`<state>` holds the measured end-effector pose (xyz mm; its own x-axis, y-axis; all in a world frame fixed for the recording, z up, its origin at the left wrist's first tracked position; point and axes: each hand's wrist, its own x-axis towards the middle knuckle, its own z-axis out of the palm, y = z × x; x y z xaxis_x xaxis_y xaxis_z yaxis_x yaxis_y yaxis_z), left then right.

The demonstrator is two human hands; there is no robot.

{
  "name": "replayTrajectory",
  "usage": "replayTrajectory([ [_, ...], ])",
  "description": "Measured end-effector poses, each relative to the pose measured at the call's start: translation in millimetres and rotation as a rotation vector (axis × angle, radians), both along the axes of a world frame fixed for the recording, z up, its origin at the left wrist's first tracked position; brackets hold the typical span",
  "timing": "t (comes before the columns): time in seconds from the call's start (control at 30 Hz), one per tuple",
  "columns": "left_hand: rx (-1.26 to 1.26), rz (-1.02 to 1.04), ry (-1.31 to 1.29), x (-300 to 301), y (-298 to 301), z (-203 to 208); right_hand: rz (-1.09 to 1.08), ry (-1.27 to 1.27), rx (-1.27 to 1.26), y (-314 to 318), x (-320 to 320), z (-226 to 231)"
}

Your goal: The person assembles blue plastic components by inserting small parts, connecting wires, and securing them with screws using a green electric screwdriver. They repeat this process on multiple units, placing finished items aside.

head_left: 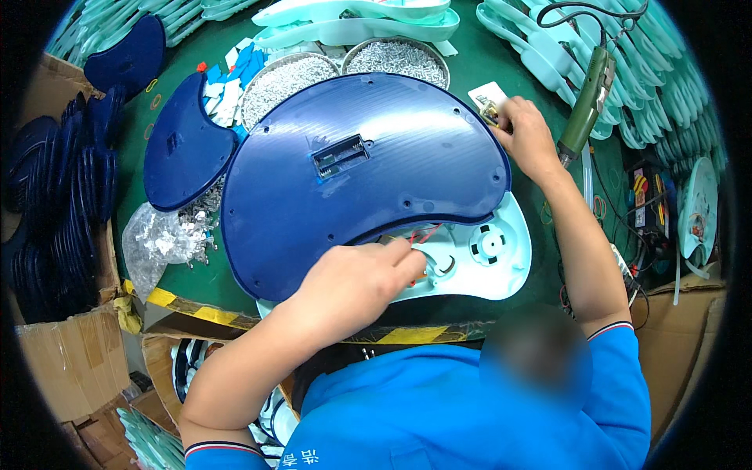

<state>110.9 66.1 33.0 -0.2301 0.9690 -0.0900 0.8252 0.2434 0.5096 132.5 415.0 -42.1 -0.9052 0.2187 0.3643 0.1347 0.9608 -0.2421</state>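
Note:
A large dark blue bean-shaped plastic cover, with an open battery compartment, lies over a mint-green plastic shell. The shell shows along the near right side, with a round slotted speaker seat. My left hand is at the cover's curved near edge, fingers curled beside thin red wires; what its fingertips grip is hidden. Past the cover's right end, my right hand has its thumb and fingers drawn together at a small white block with brass-coloured parts. Whatever sits between those fingertips is too small to name.
Two round trays of small screws stand behind the cover. To the right hangs a green electric screwdriver. Mint-green shells are stacked at the far right, dark blue covers at the left. A clear bag of metal parts lies left.

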Motion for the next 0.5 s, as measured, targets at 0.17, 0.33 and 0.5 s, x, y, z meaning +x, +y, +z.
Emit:
replayTrajectory([
  [0.17, 0.101, -0.133, -0.102, -6.4, -21.3, -5.8, -0.035, 0.234, -0.366, -12.4, -7.9, 21.6],
  [0.33, 0.217, 0.294, -0.222, -5.1, -58.1, 33.0, 0.147, 0.001, -0.800, -47.7, -6.6, 38.3],
  [0.5, 0.197, 0.811, 0.753, -38.3, -109.6, -0.2, 0.067, 0.028, -0.495, -72.5, -4.0, 44.2],
])
